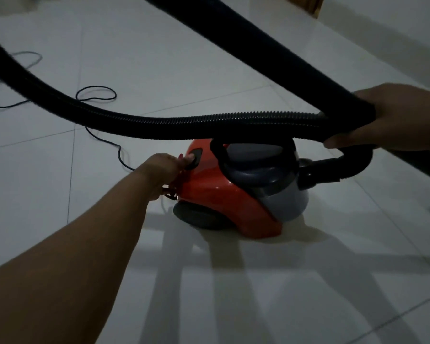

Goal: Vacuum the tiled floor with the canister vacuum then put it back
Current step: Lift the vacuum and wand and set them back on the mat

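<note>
A red and grey canister vacuum [224, 194] stands on the white tiled floor [258, 281] in the middle of the view. My left hand [163, 173] reaches to its rear, with a fingertip pressed on the black button [194, 157] on top; the other fingers are curled. My right hand [395, 117] at the right is shut on the black wand [271, 53] together with the ribbed black hose [159, 125]. The hose arcs from the far left across the vacuum and loops down into its front socket [308, 177].
A thin black power cord [96, 95] loops on the tiles at the left and runs towards the vacuum's rear. Grey cables [27, 58] lie at the far left. A brown wooden piece of furniture [308, 3] shows at the top edge.
</note>
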